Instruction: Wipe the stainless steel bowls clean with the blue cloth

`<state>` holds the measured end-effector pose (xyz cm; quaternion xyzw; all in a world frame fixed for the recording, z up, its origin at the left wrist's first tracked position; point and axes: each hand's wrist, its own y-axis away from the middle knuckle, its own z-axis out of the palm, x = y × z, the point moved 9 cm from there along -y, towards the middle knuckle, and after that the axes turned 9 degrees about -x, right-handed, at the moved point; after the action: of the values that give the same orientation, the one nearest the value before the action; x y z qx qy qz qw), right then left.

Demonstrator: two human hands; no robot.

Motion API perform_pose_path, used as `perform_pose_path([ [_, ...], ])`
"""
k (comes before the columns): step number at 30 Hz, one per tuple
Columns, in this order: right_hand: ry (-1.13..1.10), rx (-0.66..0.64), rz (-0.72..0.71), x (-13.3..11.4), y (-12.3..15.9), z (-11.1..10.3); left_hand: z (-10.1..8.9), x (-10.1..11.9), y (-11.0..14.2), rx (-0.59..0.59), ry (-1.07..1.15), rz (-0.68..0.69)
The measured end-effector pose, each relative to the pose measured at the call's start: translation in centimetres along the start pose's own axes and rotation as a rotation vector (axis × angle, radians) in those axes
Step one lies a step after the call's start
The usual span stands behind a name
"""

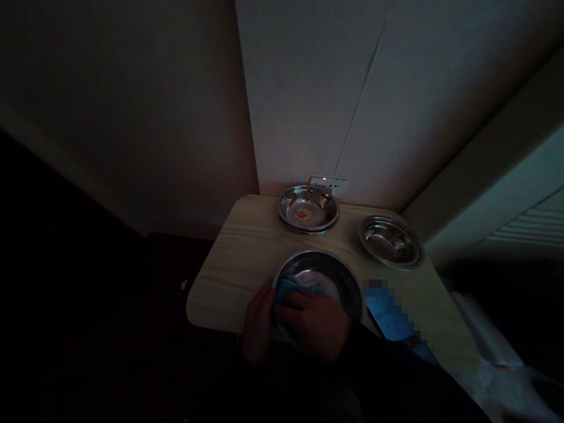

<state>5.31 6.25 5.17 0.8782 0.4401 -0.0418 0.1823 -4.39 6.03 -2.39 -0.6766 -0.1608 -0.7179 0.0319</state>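
Observation:
A large metal bowl (348,282) lies at the front of the small wooden table, its inside facing up. My left hand (259,320) grips the bowl's left rim. Inside the bowl, my right hand (319,322) is closed on a blue cloth (293,286) and presses it against the left inner wall. The hand and forearm hide the near part of the bowl. Behind it stands a stack of shiny metal bowls (307,208), the top one with a yellow and red sticker. More stacked metal bowls (390,242) lie at the right.
The pale wood-grain table (220,282) stands against a wall with a socket (329,184). A phone (390,317) with a lit screen lies right of the large bowl. Whitish plastic material (493,376) is at the lower right. The room is dim.

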Motion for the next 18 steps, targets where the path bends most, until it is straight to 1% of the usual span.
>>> perform_pose_path([
  [3, 0.056, 0.002, -0.037, -0.8, 2.1, 0.7, 0.9, 0.0, 0.2, -0.038, 0.042, -0.054],
  [5, 0.088, 0.025, -0.052, -1.2, 2.7, 0.7, 1.4, 0.1, 0.3, -0.064, 0.079, -0.069],
  [7, 0.113, 0.064, -0.038, -1.3, 2.5, 0.5, 1.4, 0.0, 0.3, -0.057, 0.087, -0.073],
  [10, 0.136, 0.118, 0.008, -1.2, 1.4, -0.1, 0.7, -0.2, 0.2, -0.007, 0.061, -0.075],
  [12, 0.142, 0.13, 0.003, -1.3, 1.0, -0.2, 0.5, -0.3, 0.1, -0.001, 0.056, -0.076],
  [14, 0.149, 0.135, -0.028, -1.6, 1.6, -0.2, 0.7, -0.3, 0.1, -0.023, 0.069, -0.068],
  [16, 0.154, 0.137, -0.053, -1.8, 2.7, -0.1, 1.1, -0.1, 0.2, -0.043, 0.094, -0.062],
  [18, 0.156, 0.126, -0.058, -1.8, 3.5, 0.0, 1.4, 0.0, 0.4, -0.051, 0.101, -0.066],
])
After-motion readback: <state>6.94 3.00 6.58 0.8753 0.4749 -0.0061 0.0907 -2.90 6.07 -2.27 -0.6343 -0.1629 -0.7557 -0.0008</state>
